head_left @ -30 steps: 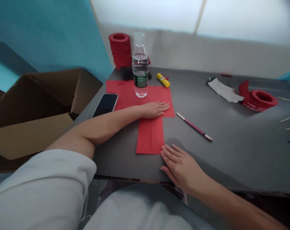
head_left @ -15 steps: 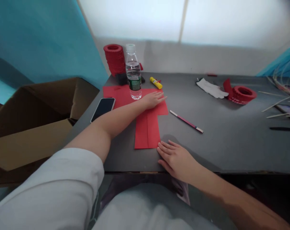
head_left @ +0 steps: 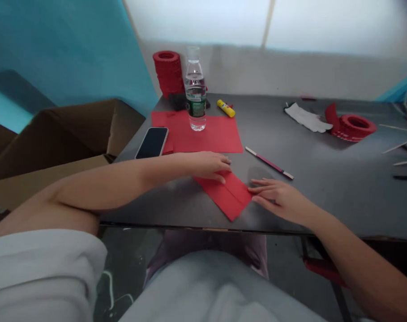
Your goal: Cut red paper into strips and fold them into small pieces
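Observation:
A folded red paper strip (head_left: 228,195) lies askew near the front edge of the dark table (head_left: 324,197). My left hand (head_left: 208,164) rests on its far left end, fingers curled down onto it. My right hand (head_left: 279,199) lies flat, fingertips touching the strip's right corner. Behind them a larger red sheet (head_left: 208,133) lies flat, with a water bottle (head_left: 195,96) standing on it.
A phone (head_left: 152,142) lies left of the red sheet. A pencil (head_left: 269,163), a yellow glue stick (head_left: 226,108), a tall stack of red paper rings (head_left: 169,74), a low stack of red paper rings (head_left: 356,127) and a white glove (head_left: 306,118) are on the table. An open cardboard box (head_left: 55,147) stands at left.
My left hand drew back from the large sheet to the folded strip. The strip has turned from straight to diagonal, clear of the large sheet. My right hand moved up and right along it.

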### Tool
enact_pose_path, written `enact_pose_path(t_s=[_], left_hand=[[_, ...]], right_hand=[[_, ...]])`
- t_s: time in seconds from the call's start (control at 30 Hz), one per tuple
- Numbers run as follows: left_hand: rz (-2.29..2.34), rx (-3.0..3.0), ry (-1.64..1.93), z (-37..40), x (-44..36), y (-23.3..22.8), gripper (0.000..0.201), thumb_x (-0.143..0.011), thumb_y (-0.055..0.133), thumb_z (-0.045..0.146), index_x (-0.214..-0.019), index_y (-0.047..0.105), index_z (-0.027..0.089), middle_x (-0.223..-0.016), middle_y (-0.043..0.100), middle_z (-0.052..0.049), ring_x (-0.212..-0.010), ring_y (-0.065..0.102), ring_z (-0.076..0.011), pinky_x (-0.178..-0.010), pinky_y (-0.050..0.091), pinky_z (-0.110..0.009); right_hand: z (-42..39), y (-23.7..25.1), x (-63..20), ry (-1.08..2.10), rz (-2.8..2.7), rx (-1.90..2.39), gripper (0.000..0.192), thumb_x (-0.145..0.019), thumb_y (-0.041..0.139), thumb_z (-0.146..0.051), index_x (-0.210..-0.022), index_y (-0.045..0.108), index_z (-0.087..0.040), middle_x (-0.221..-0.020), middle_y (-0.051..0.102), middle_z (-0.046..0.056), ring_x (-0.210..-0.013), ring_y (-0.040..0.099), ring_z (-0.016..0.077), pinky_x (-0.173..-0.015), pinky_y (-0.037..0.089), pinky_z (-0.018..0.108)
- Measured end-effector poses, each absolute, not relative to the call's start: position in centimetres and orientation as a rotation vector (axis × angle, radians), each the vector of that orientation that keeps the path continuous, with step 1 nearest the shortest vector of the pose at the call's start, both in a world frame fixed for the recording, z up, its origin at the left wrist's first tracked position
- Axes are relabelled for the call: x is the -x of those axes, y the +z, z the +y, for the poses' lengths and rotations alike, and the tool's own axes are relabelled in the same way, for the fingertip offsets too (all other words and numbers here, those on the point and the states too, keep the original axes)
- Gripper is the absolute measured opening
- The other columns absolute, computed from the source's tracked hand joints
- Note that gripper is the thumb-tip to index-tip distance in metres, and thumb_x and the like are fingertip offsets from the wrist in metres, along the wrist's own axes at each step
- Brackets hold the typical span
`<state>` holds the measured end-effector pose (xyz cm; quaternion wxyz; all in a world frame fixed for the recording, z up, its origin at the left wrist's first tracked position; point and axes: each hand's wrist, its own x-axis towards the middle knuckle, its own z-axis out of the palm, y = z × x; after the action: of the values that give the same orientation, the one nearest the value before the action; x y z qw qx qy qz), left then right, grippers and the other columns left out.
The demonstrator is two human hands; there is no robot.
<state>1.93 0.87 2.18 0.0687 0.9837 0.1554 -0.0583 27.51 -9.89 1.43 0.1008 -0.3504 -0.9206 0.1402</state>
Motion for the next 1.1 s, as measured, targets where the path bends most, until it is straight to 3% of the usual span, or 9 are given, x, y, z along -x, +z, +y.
enact_pose_path(t_s=[0.13, 0.27, 0.37, 0.43, 0.5, 0.63, 0.9, 1.1], left_hand=[[0.649, -2.960, -0.036, 0.0, -0.8, 1.3, 0.031, -0.087, 0.054, 0.042, -0.103, 0.058, 0.015, -0.111, 0.056, -0.012, -0.099, 0.054, -0.0225, -0.084, 0.039, -0.029], [0.837, -2.930, 0.082, -0.1, -0.9, 1.3, 0.023, -0.085, 0.058, 0.037, -0.089, 0.058, 0.014, -0.095, 0.059, -0.009, -0.085, 0.055, -0.0209, -0.071, 0.036, -0.027], [0.967, -2.820, 0.139, -0.2, -0.3, 1.7, 0.012, -0.084, 0.058, 0.026, -0.090, 0.057, 0.016, -0.084, 0.061, -0.004, -0.075, 0.056, -0.0168, -0.060, 0.031, -0.024], [1.032, -2.770, 0.159, -0.3, 0.7, 1.8, 0.022, -0.082, 0.059, 0.026, -0.102, 0.057, 0.018, -0.087, 0.064, -0.003, -0.077, 0.058, -0.0169, -0.058, 0.030, -0.023], [1.062, -2.754, 0.159, -0.5, 1.8, 1.8, 0.037, -0.081, 0.061, 0.029, -0.116, 0.052, 0.022, -0.097, 0.065, -0.002, -0.085, 0.059, -0.0183, -0.062, 0.033, -0.023], [1.075, -2.743, 0.176, -1.2, 3.0, 1.7, 0.040, -0.084, 0.057, 0.027, -0.123, 0.049, 0.026, -0.109, 0.064, -0.001, -0.094, 0.060, -0.0186, -0.069, 0.037, -0.023], [1.149, -3.040, 0.118, -3.0, 1.7, 1.2, 0.019, -0.086, 0.046, 0.010, -0.095, 0.060, 0.018, -0.079, 0.061, -0.003, -0.072, 0.059, -0.0170, -0.055, 0.037, -0.024], [1.070, -3.198, 0.234, -5.3, 1.7, 0.1, 0.019, -0.089, 0.043, 0.012, -0.092, 0.061, 0.012, -0.083, 0.062, -0.009, -0.077, 0.058, -0.0192, -0.068, 0.046, -0.029]], right_hand=[[-7.3, 1.4, -26.7, 0.312, -2.718, 1.204, 0.035, -0.094, 0.039, -0.033, -0.098, 0.070, -0.020, -0.102, 0.070, 0.006, -0.110, 0.058, 0.0231, -0.091, 0.047, 0.039], [-4.3, 1.7, -23.4, 0.241, -2.767, 1.349, 0.046, -0.085, 0.055, -0.042, -0.124, 0.056, -0.018, -0.106, 0.066, 0.010, -0.097, 0.060, 0.0243, -0.079, 0.047, 0.036], [-2.5, 2.0, -21.3, 0.204, -2.855, 1.397, 0.029, -0.080, 0.062, -0.037, -0.103, 0.064, -0.018, -0.091, 0.067, 0.007, -0.084, 0.060, 0.0215, -0.067, 0.042, 0.030], [-1.8, 2.1, -20.8, 0.175, -2.869, 1.438, 0.016, -0.081, 0.061, -0.033, -0.083, 0.064, -0.017, -0.079, 0.064, 0.005, -0.075, 0.058, 0.0196, -0.061, 0.037, 0.029], [-1.4, 2.1, -21.0, 0.114, -2.854, 1.469, 0.017, -0.083, 0.058, -0.031, -0.074, 0.060, -0.017, -0.074, 0.062, 0.006, -0.071, 0.056, 0.0187, -0.058, 0.034, 0.028], [-1.5, 1.8, -21.8, -0.059, -2.834, 1.446, 0.018, -0.085, 0.054, -0.032, -0.075, 0.059, -0.018, -0.079, 0.061, 0.006, -0.072, 0.055, 0.0182, -0.056, 0.030, 0.028], [-3.2, 1.4, -21.0, -0.463, -2.895, 1.121, 0.023, -0.090, 0.042, -0.021, -0.080, 0.062, -0.017, -0.075, 0.061, 0.005, -0.072, 0.053, 0.0166, -0.060, 0.030, 0.029], [-4.3, 0.1, -21.7, -0.579, -2.880, 0.902, 0.023, -0.090, 0.040, -0.014, -0.086, 0.063, -0.014, -0.079, 0.061, 0.008, -0.073, 0.051, 0.0180, -0.064, 0.034, 0.030]])
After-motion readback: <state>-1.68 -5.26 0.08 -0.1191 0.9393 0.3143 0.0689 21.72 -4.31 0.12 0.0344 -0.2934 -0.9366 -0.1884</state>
